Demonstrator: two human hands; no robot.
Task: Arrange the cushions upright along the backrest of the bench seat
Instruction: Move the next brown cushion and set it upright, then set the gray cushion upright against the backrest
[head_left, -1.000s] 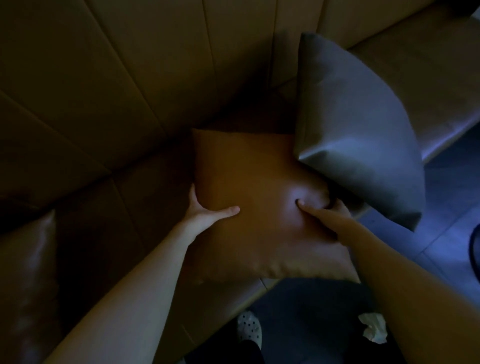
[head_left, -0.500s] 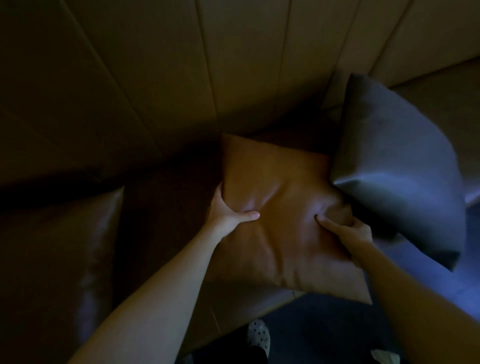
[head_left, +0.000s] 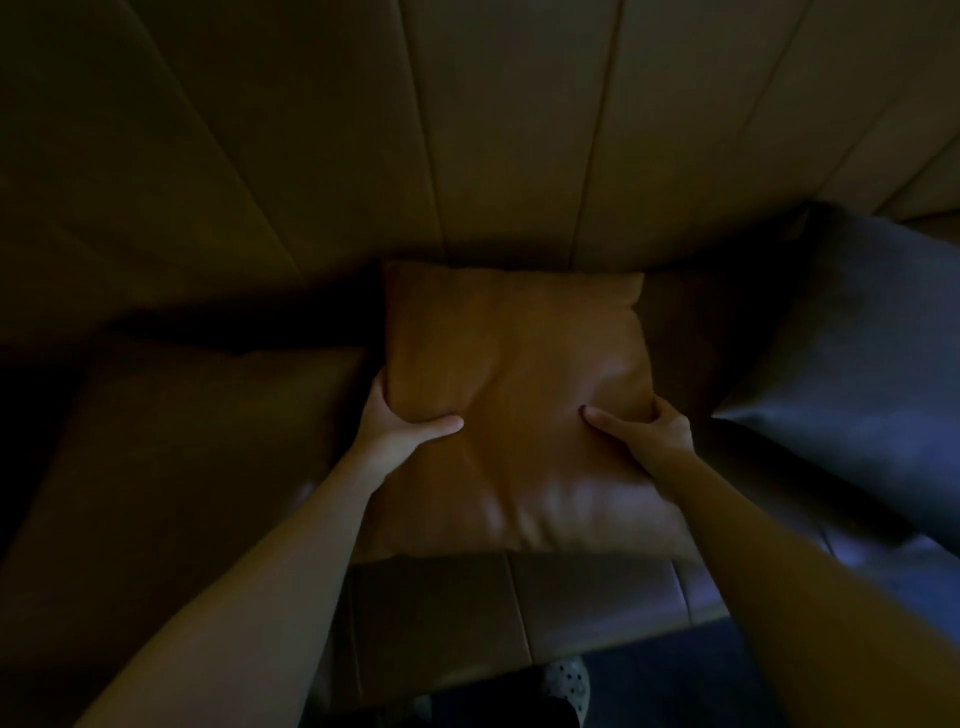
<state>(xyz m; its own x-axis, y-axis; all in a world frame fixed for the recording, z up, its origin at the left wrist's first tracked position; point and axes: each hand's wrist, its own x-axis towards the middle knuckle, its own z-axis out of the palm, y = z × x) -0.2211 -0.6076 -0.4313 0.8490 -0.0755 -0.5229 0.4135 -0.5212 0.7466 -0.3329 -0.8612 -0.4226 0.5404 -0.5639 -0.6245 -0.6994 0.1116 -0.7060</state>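
Observation:
An orange-brown cushion (head_left: 514, 374) sits in the middle of the bench seat, its far edge touching the panelled backrest (head_left: 509, 145). My left hand (head_left: 400, 421) grips its left side, thumb pressed into the front face. My right hand (head_left: 649, 431) grips its right side the same way. A grey cushion (head_left: 852, 374) stands tilted against the backrest to the right. A dark brown cushion (head_left: 171, 447) lies to the left, dim and hard to make out.
The brown seat's front edge (head_left: 519, 608) runs below the cushion, with a seam in it. Dark floor and a spotted shoe (head_left: 566, 680) show at the bottom. The scene is very dim.
Both hands have carried the orange-brown cushion leftward and back until it meets the backrest squarely. The grey cushion now lies farther right in view, the dark brown one closer on the left.

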